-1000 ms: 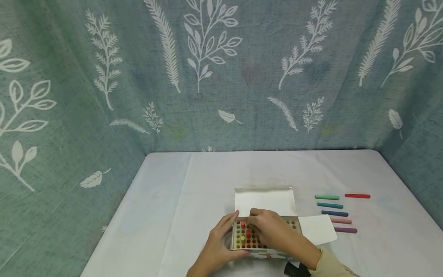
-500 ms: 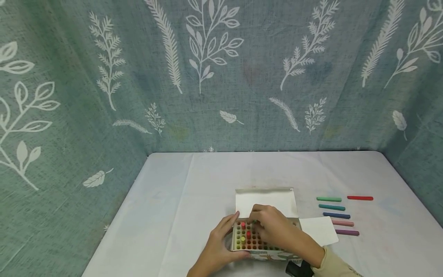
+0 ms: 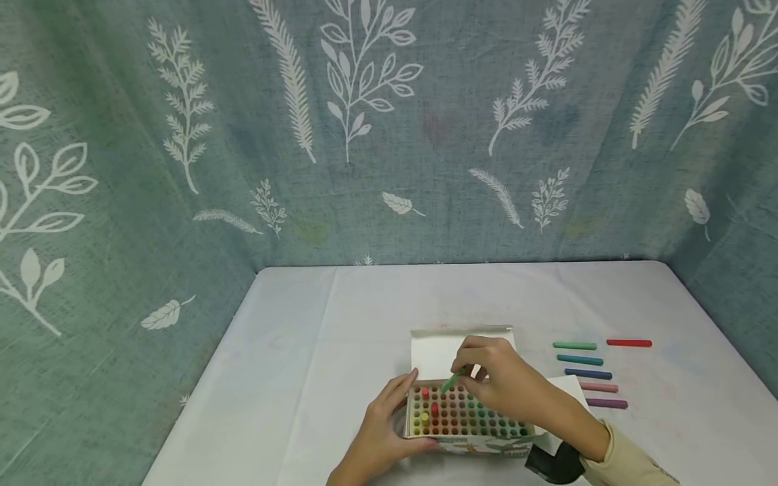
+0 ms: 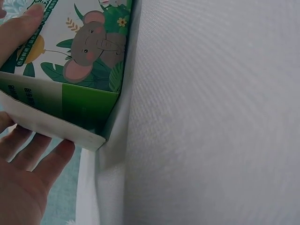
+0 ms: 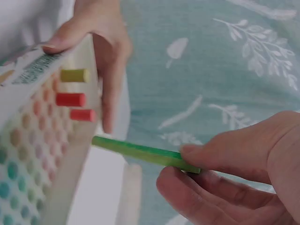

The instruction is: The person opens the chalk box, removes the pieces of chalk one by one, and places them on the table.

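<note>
A printed cardboard box (image 3: 486, 445) holds a tray of round holes with its lid raised. My left hand (image 3: 384, 424) grips the box's left end, thumb on the printed front (image 4: 93, 47) and fingers round the far side. Between thumb and fingers my right hand (image 3: 504, 378) pinches a green chalk stick (image 5: 140, 152), slanted above the tray's back left part. Its lower tip is close to the tray's edge; whether they touch I cannot tell. Two red chalk sticks (image 5: 70, 99) and a yellow one (image 5: 75, 75) stand in holes near my left hand.
Right of the box lie several chalk sticks: green (image 3: 574, 345), teal (image 3: 580, 360), blue (image 3: 588, 373), pink (image 3: 598, 387), purple (image 3: 607, 403) and red (image 3: 629, 343). A white side flap (image 3: 568, 383) sticks out from the box. Behind the white table (image 3: 365, 304) hangs a leaf-patterned curtain (image 3: 450, 121).
My right hand has risen from the tray and shifted right, and the green chalk stick in its fingers now shows. The left hand has kept its grip on the box.
</note>
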Motion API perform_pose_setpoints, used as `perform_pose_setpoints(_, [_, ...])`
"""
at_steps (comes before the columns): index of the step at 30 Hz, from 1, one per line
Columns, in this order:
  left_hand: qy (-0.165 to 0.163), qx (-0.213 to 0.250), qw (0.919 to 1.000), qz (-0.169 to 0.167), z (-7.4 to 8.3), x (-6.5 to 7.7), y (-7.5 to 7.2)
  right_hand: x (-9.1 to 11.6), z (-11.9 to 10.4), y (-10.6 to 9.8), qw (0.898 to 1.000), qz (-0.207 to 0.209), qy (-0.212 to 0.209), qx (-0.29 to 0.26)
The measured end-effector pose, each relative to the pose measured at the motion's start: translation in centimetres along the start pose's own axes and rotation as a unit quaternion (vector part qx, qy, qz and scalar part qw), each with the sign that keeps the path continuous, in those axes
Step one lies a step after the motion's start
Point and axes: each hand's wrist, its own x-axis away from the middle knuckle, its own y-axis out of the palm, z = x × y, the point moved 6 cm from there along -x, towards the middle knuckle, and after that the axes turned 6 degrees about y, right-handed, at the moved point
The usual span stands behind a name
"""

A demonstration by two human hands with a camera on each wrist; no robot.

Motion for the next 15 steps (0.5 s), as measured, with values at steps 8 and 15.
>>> perform_pose_setpoints(8, [-0.015, 0.001, 0.9999, -0.003, -0.2, -0.1, 0.0, 1.3, 0.3, -3.5, 0.998, 0.062, 0.001, -0.022])
perform_pose_setpoints(15, [-0.04, 0.004, 0.9992, 0.003, 0.9, -0.3, -0.2, 3.1, 1.6, -6.2, 0.993, 0.096, 0.017, -0.068])
